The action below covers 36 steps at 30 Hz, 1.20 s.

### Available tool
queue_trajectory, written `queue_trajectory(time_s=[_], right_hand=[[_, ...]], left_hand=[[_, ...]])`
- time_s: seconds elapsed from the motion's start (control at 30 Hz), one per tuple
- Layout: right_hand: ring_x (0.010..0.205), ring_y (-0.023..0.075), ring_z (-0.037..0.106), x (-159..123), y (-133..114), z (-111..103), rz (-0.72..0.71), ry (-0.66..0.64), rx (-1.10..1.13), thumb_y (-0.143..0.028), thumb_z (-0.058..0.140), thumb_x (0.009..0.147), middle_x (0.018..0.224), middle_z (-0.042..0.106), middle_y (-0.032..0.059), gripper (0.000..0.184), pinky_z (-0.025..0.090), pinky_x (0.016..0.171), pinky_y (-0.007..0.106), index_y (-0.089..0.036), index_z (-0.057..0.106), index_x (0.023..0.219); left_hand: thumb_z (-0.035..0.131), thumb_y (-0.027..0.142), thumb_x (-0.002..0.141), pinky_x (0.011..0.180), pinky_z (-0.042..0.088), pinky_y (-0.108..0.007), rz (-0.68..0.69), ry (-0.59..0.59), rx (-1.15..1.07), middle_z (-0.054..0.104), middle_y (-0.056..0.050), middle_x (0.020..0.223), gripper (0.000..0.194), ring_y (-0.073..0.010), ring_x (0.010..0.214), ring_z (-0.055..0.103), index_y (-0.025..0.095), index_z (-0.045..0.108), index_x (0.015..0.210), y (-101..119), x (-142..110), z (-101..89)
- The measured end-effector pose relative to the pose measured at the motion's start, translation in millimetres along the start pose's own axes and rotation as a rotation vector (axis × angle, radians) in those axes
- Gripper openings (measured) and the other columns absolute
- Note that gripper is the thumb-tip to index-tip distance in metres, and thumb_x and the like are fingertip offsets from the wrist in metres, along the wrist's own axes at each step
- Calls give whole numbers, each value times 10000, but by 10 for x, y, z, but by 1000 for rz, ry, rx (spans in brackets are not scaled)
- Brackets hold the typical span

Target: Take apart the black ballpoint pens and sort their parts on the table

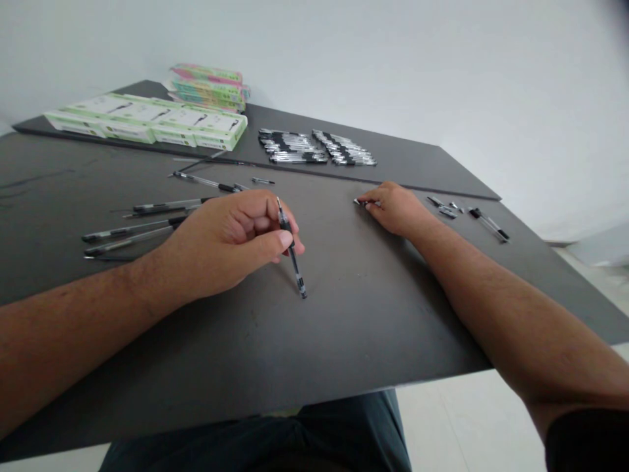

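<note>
My left hand (240, 242) is closed around a clear-barrelled pen (293, 259) with a black grip, pinched between thumb and fingers. The pen's bare point faces up and away from me, and its other end slants down over the table. Farther right, my right hand (393, 206) rests on the tabletop with its fingers pinched on a small silvery pen part (357, 202); the fingers hide most of that part. Several loose pens (142, 229) lie beside and behind my left hand. Past my right wrist are small pen pieces (442, 206) and a short pen barrel (489, 225).
Green-and-white pen boxes (152, 121) line the back left of the dark table (314, 354). Behind them is a stack of colourful packets (209, 85). Two bunches of pens (292, 145) lie at the back middle, beyond a raised seam. A white wall (393, 59) stands behind.
</note>
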State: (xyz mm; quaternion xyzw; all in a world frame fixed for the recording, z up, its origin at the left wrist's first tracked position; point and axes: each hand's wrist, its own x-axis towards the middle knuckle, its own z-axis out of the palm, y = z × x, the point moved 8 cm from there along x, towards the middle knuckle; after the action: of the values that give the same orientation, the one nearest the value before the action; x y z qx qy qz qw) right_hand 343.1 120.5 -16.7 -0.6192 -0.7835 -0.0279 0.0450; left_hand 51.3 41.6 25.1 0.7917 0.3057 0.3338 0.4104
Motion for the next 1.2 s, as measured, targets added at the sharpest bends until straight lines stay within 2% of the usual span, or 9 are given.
queue_trajectory(time_s=[0.2,0.37,0.57,0.8,0.97,1.07,1.2], right_hand=[[1218,294,820,-8,84,-44,89,9,-21,-204,666,1077,1285,904,101,351,589,1106,370,-244,935,1298],[1094,266,833,-35,89,-54,91,-22,-15,-183,683,1040,1161,915,71,322,581,1004,327,-248,938,1225],[1080,273,823,-54,66,-86,110,-50,-36,-234,710,1059,1154,910,93,250,570,972,328,-222,922,1191],[1155,269,834,-73,21,-121,154,-100,-55,-132,657,1057,1241,912,104,379,579,1030,321,-209,899,1339],[1195,280,837,-92,11,-137,159,-133,-86,-137,654,1056,1296,913,114,408,586,1056,328,-212,907,1368],[1130,283,850,-98,54,-153,179,-138,-101,-195,694,1056,1212,926,105,354,601,1015,333,-230,925,1322],[1107,298,852,-97,118,-156,204,-137,-129,-243,751,1034,1148,926,106,232,600,961,335,-244,949,1155]], left_hand=[[639,223,964,668,608,-265,3,1,26,895,-27,916,81,-167,746,810,209,683,1030,-5,-11,-13],[647,238,963,652,606,-260,9,9,18,894,-22,910,73,-164,731,805,211,687,1018,0,-12,-19],[655,245,963,656,615,-262,20,21,51,893,-5,899,76,-169,734,818,217,709,1009,7,-7,-43],[687,265,954,628,609,-252,23,23,42,899,8,907,75,-166,711,806,236,729,1009,-38,-4,-55],[693,276,940,626,613,-234,2,28,22,892,9,884,78,-153,708,804,237,727,998,-14,-9,-53],[688,251,932,634,620,-245,-29,19,22,891,-9,892,77,-163,730,809,227,720,998,0,-14,-46],[706,261,940,643,629,-282,-17,17,29,890,-28,898,69,-197,749,819,232,719,1001,5,-19,-57]])
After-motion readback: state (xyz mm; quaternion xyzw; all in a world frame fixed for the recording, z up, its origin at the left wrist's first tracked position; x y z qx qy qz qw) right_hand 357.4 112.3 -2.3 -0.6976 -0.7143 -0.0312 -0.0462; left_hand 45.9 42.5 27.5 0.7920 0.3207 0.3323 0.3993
